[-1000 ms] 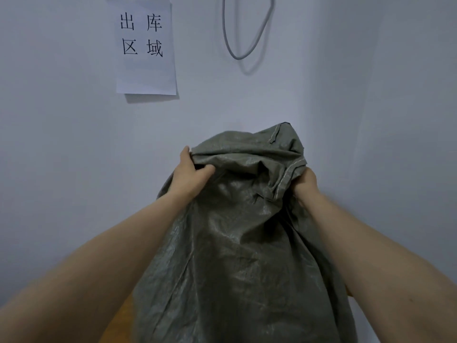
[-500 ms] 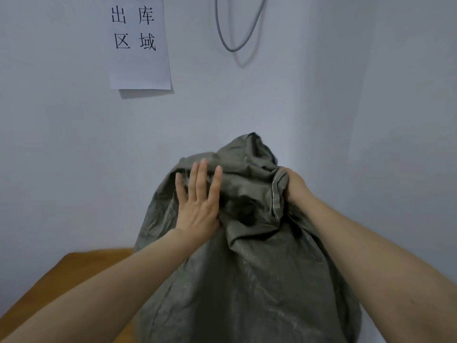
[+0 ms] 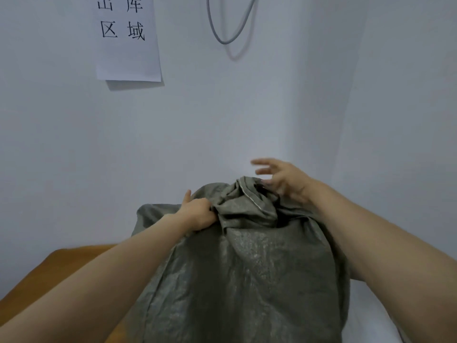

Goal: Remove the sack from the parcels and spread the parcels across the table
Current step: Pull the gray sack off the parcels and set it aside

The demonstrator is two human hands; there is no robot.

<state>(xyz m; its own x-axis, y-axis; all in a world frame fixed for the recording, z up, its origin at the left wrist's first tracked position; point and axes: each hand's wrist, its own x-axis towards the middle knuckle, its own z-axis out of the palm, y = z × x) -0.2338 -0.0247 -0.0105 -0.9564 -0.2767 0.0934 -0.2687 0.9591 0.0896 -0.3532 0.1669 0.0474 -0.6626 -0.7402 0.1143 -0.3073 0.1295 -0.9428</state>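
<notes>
A grey-green woven sack (image 3: 247, 273) stands bulging on the wooden table (image 3: 71, 261), its crumpled top bunched near the middle of the view. My left hand (image 3: 197, 214) is clenched on a fold of the sack's top at its left side. Just above the right side of the bunched top, my right hand (image 3: 282, 179) hovers with fingers spread, holding nothing. The parcels are hidden inside the sack.
A white wall stands close behind the sack, with a corner to the right. A paper sign (image 3: 127, 38) with black characters hangs on the wall at upper left, and a grey cable loop (image 3: 228, 33) hangs beside it.
The sack top has sunk lower. My left hand went from lying flat on the sack to gripping a fold. My right hand let go of the sack and opened.
</notes>
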